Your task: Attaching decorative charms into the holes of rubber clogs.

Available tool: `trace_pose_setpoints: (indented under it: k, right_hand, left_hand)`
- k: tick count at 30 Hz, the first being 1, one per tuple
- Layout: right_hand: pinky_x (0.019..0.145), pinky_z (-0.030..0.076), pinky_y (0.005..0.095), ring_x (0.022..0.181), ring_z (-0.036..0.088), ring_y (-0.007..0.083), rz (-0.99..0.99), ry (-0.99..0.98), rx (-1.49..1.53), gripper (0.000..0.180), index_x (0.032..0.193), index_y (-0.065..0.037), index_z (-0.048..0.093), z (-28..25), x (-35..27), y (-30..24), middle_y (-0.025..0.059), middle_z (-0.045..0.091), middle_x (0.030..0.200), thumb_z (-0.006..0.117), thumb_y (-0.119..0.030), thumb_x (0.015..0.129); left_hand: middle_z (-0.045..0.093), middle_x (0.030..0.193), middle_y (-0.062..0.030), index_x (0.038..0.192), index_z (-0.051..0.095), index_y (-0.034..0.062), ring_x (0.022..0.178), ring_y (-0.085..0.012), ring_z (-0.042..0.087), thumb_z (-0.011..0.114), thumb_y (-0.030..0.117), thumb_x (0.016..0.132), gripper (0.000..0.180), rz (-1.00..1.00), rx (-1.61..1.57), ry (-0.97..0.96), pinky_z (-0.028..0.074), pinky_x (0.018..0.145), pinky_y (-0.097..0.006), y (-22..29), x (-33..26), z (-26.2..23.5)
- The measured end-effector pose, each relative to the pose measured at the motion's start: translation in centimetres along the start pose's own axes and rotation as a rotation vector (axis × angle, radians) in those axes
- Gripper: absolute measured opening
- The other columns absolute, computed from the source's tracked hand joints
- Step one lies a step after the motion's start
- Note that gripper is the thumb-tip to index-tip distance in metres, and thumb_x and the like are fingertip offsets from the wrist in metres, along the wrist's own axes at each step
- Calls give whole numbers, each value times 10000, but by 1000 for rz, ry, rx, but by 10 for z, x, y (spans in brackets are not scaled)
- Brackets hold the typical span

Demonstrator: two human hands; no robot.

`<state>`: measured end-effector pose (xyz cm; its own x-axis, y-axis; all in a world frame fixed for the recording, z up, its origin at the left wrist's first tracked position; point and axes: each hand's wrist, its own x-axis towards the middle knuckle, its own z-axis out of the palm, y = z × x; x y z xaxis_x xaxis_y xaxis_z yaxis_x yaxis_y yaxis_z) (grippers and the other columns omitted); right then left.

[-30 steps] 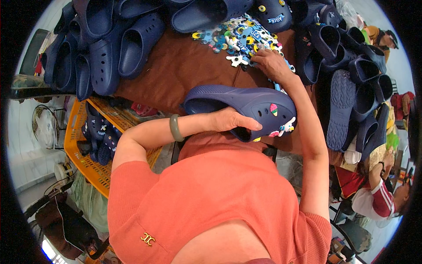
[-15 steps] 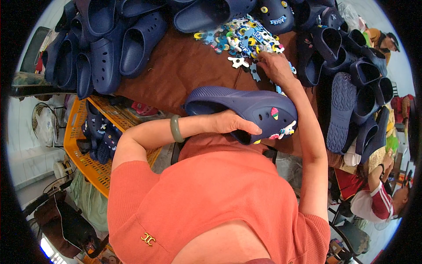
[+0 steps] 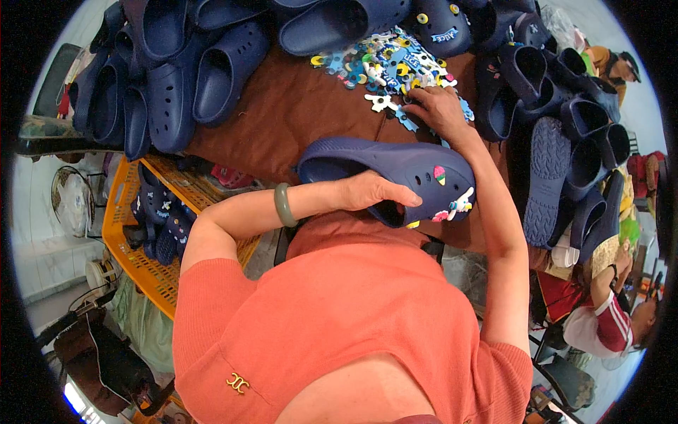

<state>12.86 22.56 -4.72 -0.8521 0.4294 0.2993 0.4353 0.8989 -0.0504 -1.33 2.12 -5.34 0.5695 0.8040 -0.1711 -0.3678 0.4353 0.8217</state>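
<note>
Near the body, over the brown tabletop (image 3: pixel 282 113), one navy clog (image 3: pixel 395 173) sits gripped in the left hand (image 3: pixel 371 192), three coloured charms visible on its toe. Farther off, the right hand (image 3: pixel 439 109) rests, fingers curled, on the charm pile (image 3: pixel 385 63). One orange crate (image 3: pixel 141 233) sits left.

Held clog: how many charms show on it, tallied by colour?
On the navy clog in the left hand:
Multicoloured charm: 1
White-and-blue charm: 1
Pink charm: 1
Yellow charm: 1
Total: 4 visible
</note>
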Motion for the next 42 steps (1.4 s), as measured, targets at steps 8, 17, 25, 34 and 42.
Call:
trace_pose_setpoints:
  k: [8, 17, 25, 34, 42]
  right_hand:
    - [747, 409, 394, 849, 611, 257, -125, -23, -198, 177, 964, -123, 646, 2, 4, 2, 82, 646, 861, 626, -258, 851]
    - [715, 480, 254, 776, 620, 105, 347, 215, 604, 209, 1017, -33, 669, -49, -13, -20, 62, 692, 918, 674, -140, 838]
    - [795, 451, 259, 875, 581, 127, 509, 273, 934, 101, 944, 8, 650, -103, -89, -92, 43, 641, 921, 636, -52, 865]
    - [794, 352, 349, 825, 507, 197, 178, 219, 532, 206, 912, -112, 728, -103, -97, -117, 13, 570, 839, 753, -130, 709]
    - [779, 353, 320, 817, 504, 189, 195, 94, 653, 153, 810, -105, 722, -108, -86, -113, -1, 571, 791, 779, -159, 678]
  left_hand:
    - [642, 1019, -46, 1119, 610, 23, 917, -131, 595, 688, 159, 832, 327, 61, 12, 22, 469, 842, -290, 12, -3, 10]
    - [551, 1257, -90, 1334, 433, 20, 1156, -200, 519, 771, 300, 794, 696, 103, 141, -28, 410, 1008, -356, 15, -14, 11]
    - [549, 1266, -82, 1341, 434, 28, 1158, -194, 518, 751, 321, 811, 684, 76, 65, -2, 406, 1014, -352, 12, -13, 9]
    - [554, 1260, -61, 1340, 446, 46, 1147, -168, 528, 711, 280, 853, 602, 64, 83, -11, 406, 1011, -334, 8, -11, 5]
    - [561, 1237, -44, 1308, 487, 58, 1122, -152, 530, 707, 246, 858, 535, 52, 120, 11, 410, 992, -322, 6, -12, 5]
